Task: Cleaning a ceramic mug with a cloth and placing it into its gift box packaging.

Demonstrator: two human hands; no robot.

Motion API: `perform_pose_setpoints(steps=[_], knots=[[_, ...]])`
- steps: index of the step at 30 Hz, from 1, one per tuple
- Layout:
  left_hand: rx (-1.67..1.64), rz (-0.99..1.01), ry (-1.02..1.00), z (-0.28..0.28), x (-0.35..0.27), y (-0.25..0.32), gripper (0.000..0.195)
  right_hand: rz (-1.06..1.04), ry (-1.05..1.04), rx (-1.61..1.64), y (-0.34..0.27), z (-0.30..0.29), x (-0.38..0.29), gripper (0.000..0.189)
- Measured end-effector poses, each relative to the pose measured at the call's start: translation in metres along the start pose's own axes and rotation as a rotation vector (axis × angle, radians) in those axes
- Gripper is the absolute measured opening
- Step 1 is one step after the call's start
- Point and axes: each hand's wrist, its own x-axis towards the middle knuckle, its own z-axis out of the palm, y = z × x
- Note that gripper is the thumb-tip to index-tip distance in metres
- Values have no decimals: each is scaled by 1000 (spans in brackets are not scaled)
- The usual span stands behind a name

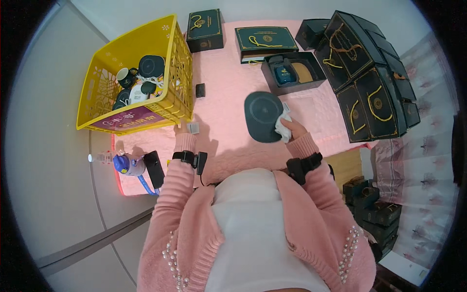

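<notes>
My right hand (pixel 294 128) grips the edge of a dark green, rounded flat pad (pixel 263 116), which looks like a cup warmer. Bunched between hand and pad is a white cord or cloth (pixel 283 127); which of the two I cannot tell. My left hand (pixel 181 127) is at the near right corner of a yellow plastic crate (pixel 178 106), its fingers partly hidden. Beside that hand lies a small whitish packet (pixel 193 127). Inside the crate are a dark cup (pixel 126 77), another dark pad (pixel 151 66), a white item (pixel 139 94) and white cords.
An open dark box (pixel 297 88) holds a teal item and a tan insert. Green gift boxes (pixel 268 38) stand behind it, with stacked boxes (pixel 365 84) at right. A small black block (pixel 200 90), a phone (pixel 154 169) and a blue-lidded bottle (pixel 126 164) rest on the pink cloth (pixel 222 73).
</notes>
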Motion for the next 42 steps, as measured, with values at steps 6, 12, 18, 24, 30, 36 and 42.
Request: perform_pose_setpoints(steps=[6, 12, 18, 24, 30, 36, 42], knots=[[-288, -36, -750, 63, -139, 46, 52, -245, -36, -10, -16, 57, 4, 28], [-521, 44, -782, 67, -198, 64, 50, -524, 80, -633, -26, 83, -22, 22], [-390, 64, -664, 55, -204, 70, 49, -1061, 259, -742, -55, 77, -10, 23], [-158, 223, -712, 65, -202, 59, 53, -1446, 252, -1540, -62, 111, -4, 38], [-214, 313, -704, 67, -194, 57, 56, -1299, -27, -1496, -27, 123, -12, 34], [-183, 214, -630, 67, -198, 63, 59, -1457, -104, -1526, -42, 113, -1, 27], [58, 335, -728, 71, -202, 65, 62, -1394, 173, -1599, -77, 109, 25, 22]])
